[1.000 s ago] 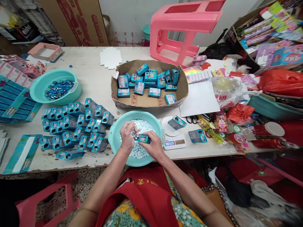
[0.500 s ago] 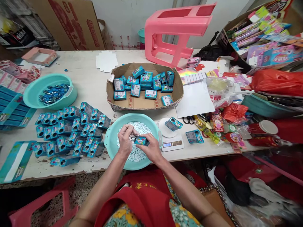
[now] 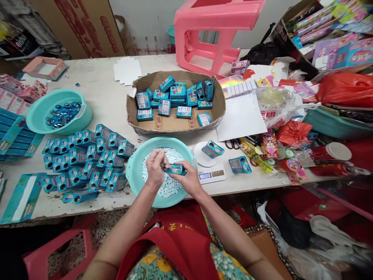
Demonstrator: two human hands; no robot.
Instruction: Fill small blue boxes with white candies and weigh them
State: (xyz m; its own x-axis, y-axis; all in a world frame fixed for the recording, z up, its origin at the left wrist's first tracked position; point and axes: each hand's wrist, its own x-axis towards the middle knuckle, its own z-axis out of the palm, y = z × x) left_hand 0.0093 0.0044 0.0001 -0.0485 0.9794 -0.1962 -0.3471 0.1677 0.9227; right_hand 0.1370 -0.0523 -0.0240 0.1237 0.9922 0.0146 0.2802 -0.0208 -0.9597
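Note:
Over a teal basin (image 3: 134,182) of pale candies (image 3: 169,186), my right hand (image 3: 189,179) grips a small blue box (image 3: 175,168) lying on its side. My left hand (image 3: 155,167) is curled at the box's left end, fingers pinched together; what they hold is too small to make out. One blue box (image 3: 213,149) rests tilted on the round plate of a white scale (image 3: 217,174). Another box (image 3: 239,165) lies right of the scale. Rows of blue boxes with round holes (image 3: 94,181) stand to the left.
Behind the basin is a cardboard tray (image 3: 171,123) of blue boxes. A second teal basin (image 3: 87,112) holds shiny blue pieces at the left. A pink stool (image 3: 218,19) lies on the table; scissors (image 3: 232,144), bags and packaging crowd the right.
The view has shifted slightly. Both hands stay together over the basin with the box, and my left fingers look more tightly curled, with fewer candies showing at them.

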